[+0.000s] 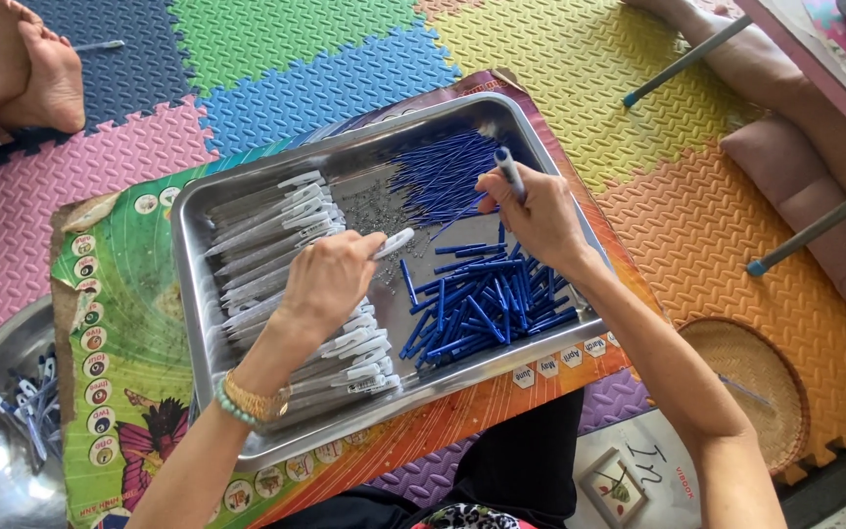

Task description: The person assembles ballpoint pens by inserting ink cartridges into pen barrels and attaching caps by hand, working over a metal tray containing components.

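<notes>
left hand (330, 284) pinches a light, stiff white pen barrel (394, 242) mid-tray (247, 196); right hand (540, 216) grips a blue piece (509, 171).

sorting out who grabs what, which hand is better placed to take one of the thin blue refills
Right hand, probably: it hovers beside the blue refills, though it holds a pen part. The left hand is over the white barrels.

You are sitting in a home turned workplace: coloured foam floor mats (345, 69) lie beyond your hands, a cushion (795, 186) off right, pen parts in a steel tray (364, 162).
</notes>
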